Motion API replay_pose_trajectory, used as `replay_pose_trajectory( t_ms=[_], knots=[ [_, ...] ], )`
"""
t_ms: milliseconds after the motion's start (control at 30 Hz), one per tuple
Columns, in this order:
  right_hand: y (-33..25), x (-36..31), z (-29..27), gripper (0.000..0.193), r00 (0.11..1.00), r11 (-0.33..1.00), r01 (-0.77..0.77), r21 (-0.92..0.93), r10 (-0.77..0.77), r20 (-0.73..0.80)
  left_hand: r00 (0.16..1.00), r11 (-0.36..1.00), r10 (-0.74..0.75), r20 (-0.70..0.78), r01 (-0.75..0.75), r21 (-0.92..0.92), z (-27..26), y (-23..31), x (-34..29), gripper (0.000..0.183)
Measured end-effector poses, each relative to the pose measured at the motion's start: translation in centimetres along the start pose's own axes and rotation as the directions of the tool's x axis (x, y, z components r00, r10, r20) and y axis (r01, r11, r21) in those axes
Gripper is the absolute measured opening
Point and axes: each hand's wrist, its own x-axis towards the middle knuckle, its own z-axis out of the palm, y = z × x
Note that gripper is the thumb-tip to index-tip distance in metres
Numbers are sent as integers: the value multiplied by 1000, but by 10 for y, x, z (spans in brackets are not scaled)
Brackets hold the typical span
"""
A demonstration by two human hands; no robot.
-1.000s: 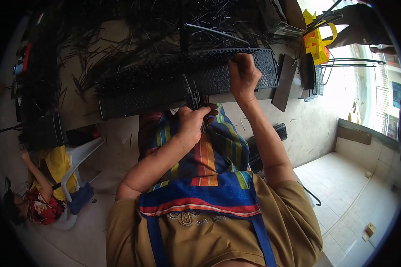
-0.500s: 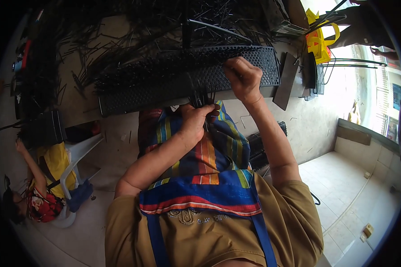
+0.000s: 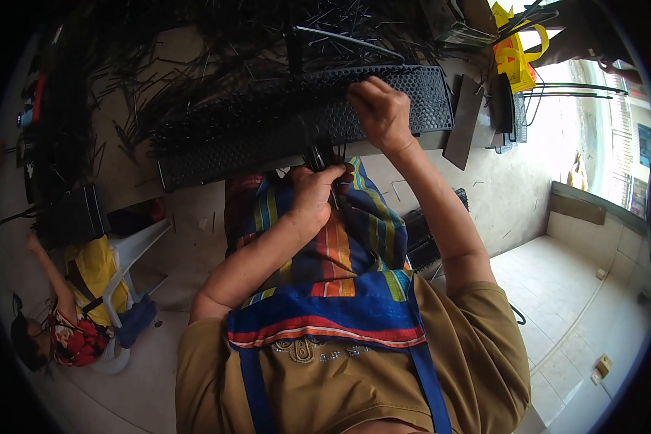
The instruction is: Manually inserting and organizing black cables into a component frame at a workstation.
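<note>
The left hand (image 3: pixel 314 191) is grasping a bundle of thin dark rods (image 3: pixel 317 156) just off the near edge of the tabletop (image 3: pixel 181 47), above the striped apron (image 3: pixel 331 249). The right hand (image 3: pixel 383 112) is curling its fingers over the right half of a black perforated panel (image 3: pixel 428 101), and whether they are pinching anything is impossible to tell. That panel is lying lengthwise along the near edge, while loose dark pieces (image 3: pixel 340 25) are littering the tabletop toward its far edge.

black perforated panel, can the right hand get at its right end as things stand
Probably yes: the right hand appears over the black perforated panel, just left of that end, and nothing visible stands between them. Whether it touches the panel is unclear.
</note>
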Motion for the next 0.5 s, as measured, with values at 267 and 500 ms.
replay_pose_trajectory(
  t_ms=[267,500],
  knots=[
    [-5,-15,8,9,998,996,-27,-88,21,-62,998,998,-44,-35,42,-50,1,1,3,9],
    [7,-7,7,9,996,995,-53,-86,47,-72,1000,999,-12,-18,11,-32,1,3,5,9]
  ],
)
